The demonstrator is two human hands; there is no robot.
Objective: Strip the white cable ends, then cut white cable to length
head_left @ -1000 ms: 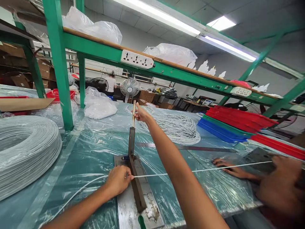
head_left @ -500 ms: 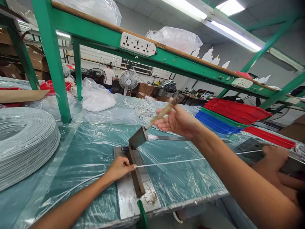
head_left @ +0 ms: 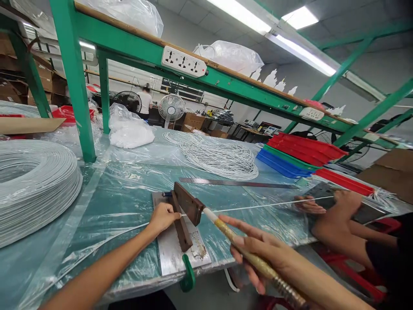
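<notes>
Your lever cutter [head_left: 184, 215] sits on a grey metal base plate at the near edge of the surface, its rusty brown blade arm swung low and its tape-wrapped handle [head_left: 245, 254] slanting toward you. The thin white cable [head_left: 258, 205] runs taut across the blade, stretching right from the cutter.
</notes>
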